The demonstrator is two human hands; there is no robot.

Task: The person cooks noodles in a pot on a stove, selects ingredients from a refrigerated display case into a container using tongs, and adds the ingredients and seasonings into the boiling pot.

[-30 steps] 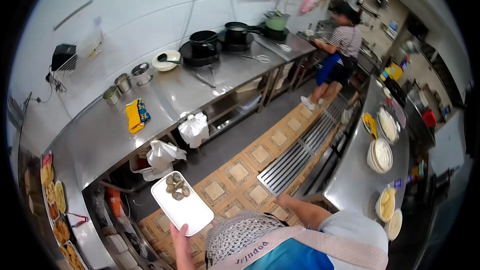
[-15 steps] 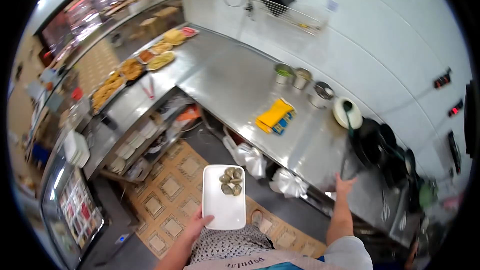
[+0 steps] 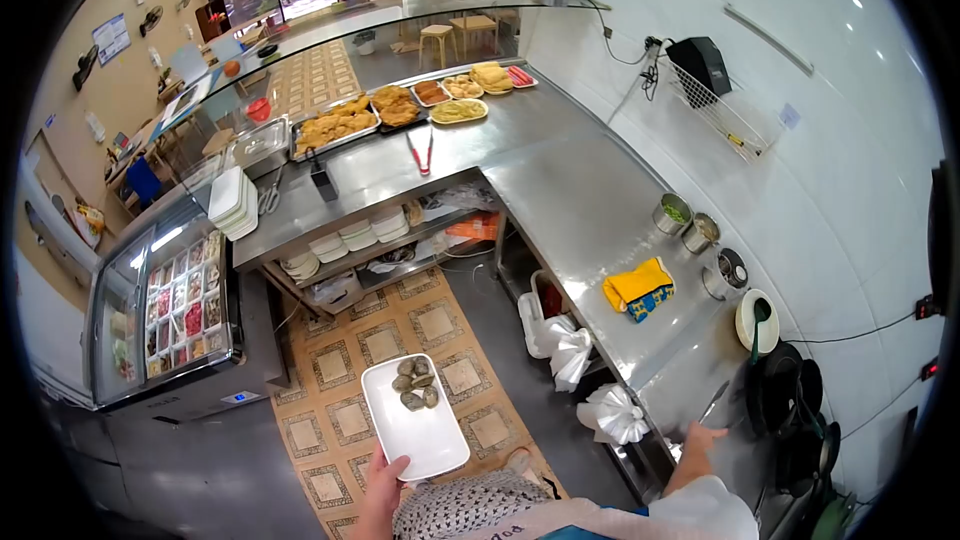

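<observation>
A white rectangular tray [image 3: 420,440] tilts in front of my body. My left hand [image 3: 385,475] grips its near-left edge, thumb on top. Several greenish-brown shellfish, apparently clams [image 3: 415,382], sit toward the tray's far end. Over the steel counter on the right, my right hand [image 3: 702,437] has its fingers spread. A slim metal utensil [image 3: 714,401] extends away from beside the fingers; I cannot tell whether they touch it. A white bowl [image 3: 746,322] with a dark green ladle [image 3: 761,312] in it is farther along the wall.
Dark pans [image 3: 775,390] crowd the right wall. A yellow-and-blue cloth [image 3: 640,288] lies on the counter [image 3: 570,190] near several metal pots. Fried-food trays [image 3: 335,128] and red tongs [image 3: 420,152] occupy the far counter. White bags [image 3: 612,414] hang at the counter's edge.
My view has swung left and up, bringing the food trays and display fridge further into sight. The tray with the clams stays in my left hand, now tilted left. My right hand remains over the counter.
</observation>
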